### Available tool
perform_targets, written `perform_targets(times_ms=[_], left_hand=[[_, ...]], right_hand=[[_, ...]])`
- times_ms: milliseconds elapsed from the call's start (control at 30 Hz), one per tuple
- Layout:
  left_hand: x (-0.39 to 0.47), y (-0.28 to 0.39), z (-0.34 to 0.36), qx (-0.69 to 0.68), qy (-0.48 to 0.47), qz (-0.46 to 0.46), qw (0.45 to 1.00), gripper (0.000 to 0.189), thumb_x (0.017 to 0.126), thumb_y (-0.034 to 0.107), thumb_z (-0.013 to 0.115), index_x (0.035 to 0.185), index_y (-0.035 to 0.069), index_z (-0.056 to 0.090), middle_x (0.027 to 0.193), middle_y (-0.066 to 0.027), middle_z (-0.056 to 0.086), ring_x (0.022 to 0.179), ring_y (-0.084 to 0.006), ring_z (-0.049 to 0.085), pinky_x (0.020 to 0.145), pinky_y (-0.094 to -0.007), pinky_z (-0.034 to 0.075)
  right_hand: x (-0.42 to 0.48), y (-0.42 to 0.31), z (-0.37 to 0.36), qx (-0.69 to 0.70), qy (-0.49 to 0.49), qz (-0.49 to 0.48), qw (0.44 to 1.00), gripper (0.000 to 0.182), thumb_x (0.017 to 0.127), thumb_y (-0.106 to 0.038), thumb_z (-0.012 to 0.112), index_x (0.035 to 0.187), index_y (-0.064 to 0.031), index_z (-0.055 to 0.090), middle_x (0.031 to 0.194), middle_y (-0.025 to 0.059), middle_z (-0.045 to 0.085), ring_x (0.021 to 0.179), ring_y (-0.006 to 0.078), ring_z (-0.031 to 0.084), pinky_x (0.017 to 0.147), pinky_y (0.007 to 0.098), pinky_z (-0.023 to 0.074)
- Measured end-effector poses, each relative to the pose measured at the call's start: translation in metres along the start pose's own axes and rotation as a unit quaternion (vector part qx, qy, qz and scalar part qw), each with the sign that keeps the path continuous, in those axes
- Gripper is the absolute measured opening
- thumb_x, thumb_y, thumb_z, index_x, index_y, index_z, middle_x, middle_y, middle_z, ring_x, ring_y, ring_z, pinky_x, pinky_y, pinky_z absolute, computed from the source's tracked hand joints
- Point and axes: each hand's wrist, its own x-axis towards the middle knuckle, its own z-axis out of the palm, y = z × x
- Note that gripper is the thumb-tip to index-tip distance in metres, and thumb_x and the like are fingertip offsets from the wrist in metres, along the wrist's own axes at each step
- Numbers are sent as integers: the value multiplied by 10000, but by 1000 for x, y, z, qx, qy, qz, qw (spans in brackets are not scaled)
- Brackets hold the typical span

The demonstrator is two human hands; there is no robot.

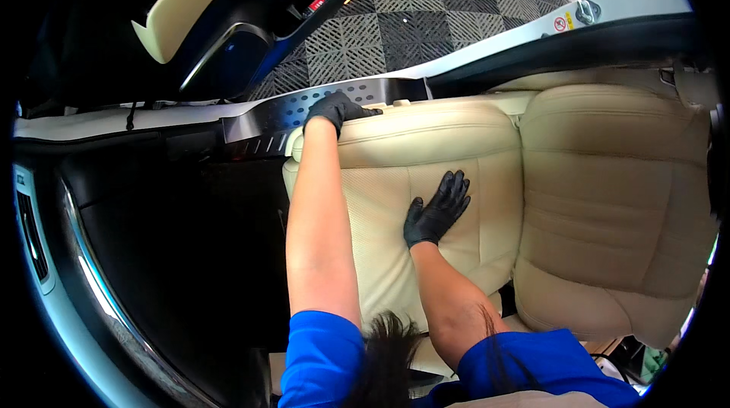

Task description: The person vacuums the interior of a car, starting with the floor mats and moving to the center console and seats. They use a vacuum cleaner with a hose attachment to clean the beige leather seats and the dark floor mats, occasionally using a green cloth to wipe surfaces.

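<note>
A cream leather car seat cushion [376, 202] lies below me, with its backrest [599, 197] to the right. My right hand [438, 208], in a black glove, rests palm down on the cushion with its fingers apart. At the cushion's outer side, beside the metal door sill plate [262, 117], is my left hand [339, 111], gloved in black too. Its index finger points right along the seat's side trim [402, 103]. The other fingers are bent and partly hidden, so whether they grip anything does not show.
An open car door with a cream armrest [188, 9] stands at the upper left. Beyond the sill are grey and black floor tiles [399, 26]. The door latch striker [587, 10] sits on the body frame at the upper right. A dark footwell and the dashboard trim [102, 288] are at the left.
</note>
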Motion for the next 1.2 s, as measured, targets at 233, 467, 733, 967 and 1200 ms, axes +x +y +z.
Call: perform_targets(times_ms=[233,467,733,967,1200], left_hand=[[-15,8,3,-41,73,-26,996,793,604,628,780,1106,21,693,1206,-210,633,1146,-336,603,973,-355,455],[-18,7,-2,-16,43,-18,999,953,574,772,700,1208,62,649,1302,-197,580,1215,-353,550,1023,-391,424],[1,1,10,-18,71,-2,997,942,575,753,718,1220,70,642,1296,-190,586,1220,-346,548,1029,-382,418],[-4,8,6,-20,44,-4,999,931,580,762,705,1202,71,654,1279,-190,597,1198,-352,563,1022,-386,422],[-5,6,7,-58,62,-21,996,912,538,691,788,1157,31,671,1257,-201,608,1164,-344,590,990,-366,456]], right_hand=[[-2,-2,-6,0,21,-11,1000,867,743,-179,582,1502,-33,187,1555,211,194,1447,404,129,1158,551,47],[-1,1,-2,-6,24,-20,999,883,715,-233,605,1485,-33,221,1555,207,195,1444,411,130,1158,566,44],[-1,4,0,-9,36,-16,999,859,729,-242,583,1484,-38,227,1551,201,209,1441,413,140,1156,569,54],[0,5,-2,-13,40,-21,999,853,732,-222,582,1483,-25,228,1553,203,205,1443,412,135,1156,566,51],[-1,4,0,-19,33,-18,999,860,730,-216,577,1487,-20,220,1554,207,202,1444,412,132,1159,561,48]])
